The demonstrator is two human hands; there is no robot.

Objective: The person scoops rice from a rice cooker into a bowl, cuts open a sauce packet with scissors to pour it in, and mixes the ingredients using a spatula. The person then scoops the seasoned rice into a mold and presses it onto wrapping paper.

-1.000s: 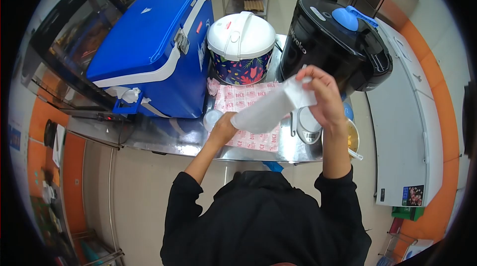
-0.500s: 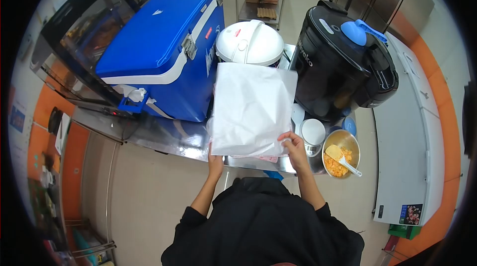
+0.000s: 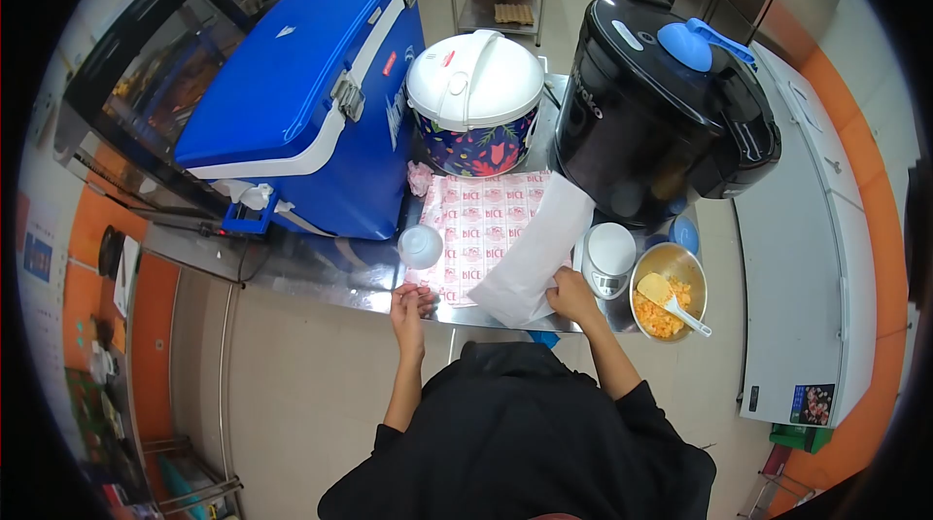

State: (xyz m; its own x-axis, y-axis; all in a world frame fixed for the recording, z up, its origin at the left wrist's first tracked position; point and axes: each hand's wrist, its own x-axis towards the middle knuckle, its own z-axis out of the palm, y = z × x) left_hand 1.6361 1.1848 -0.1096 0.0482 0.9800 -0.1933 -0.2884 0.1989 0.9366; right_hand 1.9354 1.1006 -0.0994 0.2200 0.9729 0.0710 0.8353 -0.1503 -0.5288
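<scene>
My right hand [image 3: 573, 296] is closed on the lower right edge of a white paper sheet [image 3: 535, 253], which is lifted and bent over to the right. Beneath it lies red-and-white printed wrapping paper [image 3: 476, 228] on the steel table. My left hand [image 3: 412, 306] is at the table's front edge by the paper's lower left corner, fingers loosely apart and holding nothing. Just beyond that hand stands a small translucent round container [image 3: 420, 247]. Right of the sheet sits a white kitchen scale [image 3: 610, 256] with a round top.
A steel bowl [image 3: 702, 289] of chopped orange food holds a spatula [image 3: 686, 317]. A blue cooler box [image 3: 292, 102] stands at the left, a floral rice cooker [image 3: 476, 97] behind the paper, and a large black cooker [image 3: 632, 102] at the right. Crumpled pink paper [image 3: 420, 178] lies beside the cooler.
The white sheet has swung right and down, uncovering the printed paper, the rice cooker's body and the small container. My left hand has let go of the sheet.
</scene>
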